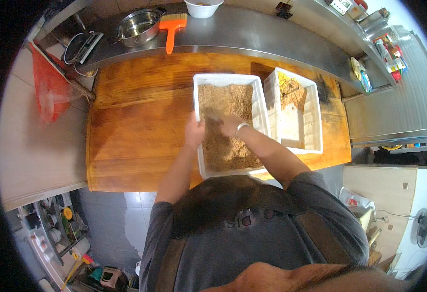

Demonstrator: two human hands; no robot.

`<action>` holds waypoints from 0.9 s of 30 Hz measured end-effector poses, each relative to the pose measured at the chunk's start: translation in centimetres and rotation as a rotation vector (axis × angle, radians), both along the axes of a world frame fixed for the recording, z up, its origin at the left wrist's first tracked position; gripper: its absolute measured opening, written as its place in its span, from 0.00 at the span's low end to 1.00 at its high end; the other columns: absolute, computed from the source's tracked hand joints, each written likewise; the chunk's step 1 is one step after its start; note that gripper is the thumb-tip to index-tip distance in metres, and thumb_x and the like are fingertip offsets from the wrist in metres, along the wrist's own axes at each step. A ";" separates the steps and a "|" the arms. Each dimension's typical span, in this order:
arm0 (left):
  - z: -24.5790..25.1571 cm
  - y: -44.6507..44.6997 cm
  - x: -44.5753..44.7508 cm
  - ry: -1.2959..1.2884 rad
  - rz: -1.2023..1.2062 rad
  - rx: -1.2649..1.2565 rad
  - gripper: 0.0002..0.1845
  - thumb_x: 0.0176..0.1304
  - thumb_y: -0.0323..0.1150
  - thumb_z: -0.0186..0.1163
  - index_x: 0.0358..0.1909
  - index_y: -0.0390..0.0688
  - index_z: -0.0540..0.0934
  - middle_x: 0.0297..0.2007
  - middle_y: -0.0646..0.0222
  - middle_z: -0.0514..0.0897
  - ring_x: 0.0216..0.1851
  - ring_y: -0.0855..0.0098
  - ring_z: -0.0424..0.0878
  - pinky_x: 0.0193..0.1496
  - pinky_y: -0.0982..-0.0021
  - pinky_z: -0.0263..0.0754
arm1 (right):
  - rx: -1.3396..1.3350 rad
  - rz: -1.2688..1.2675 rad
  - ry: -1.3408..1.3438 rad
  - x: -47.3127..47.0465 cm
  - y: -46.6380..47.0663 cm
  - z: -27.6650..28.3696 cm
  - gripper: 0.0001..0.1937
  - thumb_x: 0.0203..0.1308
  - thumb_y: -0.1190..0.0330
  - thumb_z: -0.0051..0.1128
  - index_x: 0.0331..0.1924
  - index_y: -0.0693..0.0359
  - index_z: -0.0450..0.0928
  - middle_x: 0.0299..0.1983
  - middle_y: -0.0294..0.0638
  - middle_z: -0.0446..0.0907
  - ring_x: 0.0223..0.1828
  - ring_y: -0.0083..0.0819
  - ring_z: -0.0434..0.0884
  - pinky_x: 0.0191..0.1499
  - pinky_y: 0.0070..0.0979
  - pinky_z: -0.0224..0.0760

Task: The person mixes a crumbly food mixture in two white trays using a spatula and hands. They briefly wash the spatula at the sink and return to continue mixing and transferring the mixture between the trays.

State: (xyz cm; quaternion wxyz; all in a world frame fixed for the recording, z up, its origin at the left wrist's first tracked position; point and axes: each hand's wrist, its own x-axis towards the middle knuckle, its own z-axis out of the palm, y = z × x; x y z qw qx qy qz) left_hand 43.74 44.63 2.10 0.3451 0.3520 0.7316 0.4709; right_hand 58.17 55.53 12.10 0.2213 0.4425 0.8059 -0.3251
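A white rectangular plastic tub (261,109) stands before me on the wooden tabletop. Brown, crumbly material (228,96) covers its floor. My left hand (195,128) grips the tub's left rim, thumb at the inner side. Inside the tub, my right hand (231,126), with a white band at the wrist, is low over the crumbs. Motion blur hides its fingertips, and a greyish smear beside them may be a tool or crumbs. Right of this tub is a second white plastic tub (319,120), with yellow and brown crumbly matter (292,91) heaped at its far end.
Behind the wooden tabletop (136,120) runs a raised steel shelf (231,34). On it are a steel pot (138,29), an orange-handled wide brush (170,33), a white bowl (203,10) and a digital scale (88,47). A red plastic bag (50,85) hangs at left.
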 end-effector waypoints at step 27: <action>0.1 0.8 -0.4 0.119 0.044 0.079 0.24 0.73 0.40 0.54 0.66 0.40 0.70 0.51 0.48 0.81 0.51 0.51 0.80 0.54 0.56 0.72 | -0.046 -0.249 0.096 2.0 3.2 3.0 0.27 0.67 0.58 0.49 0.69 0.59 0.69 0.52 0.55 0.82 0.52 0.45 0.83 0.56 0.37 0.73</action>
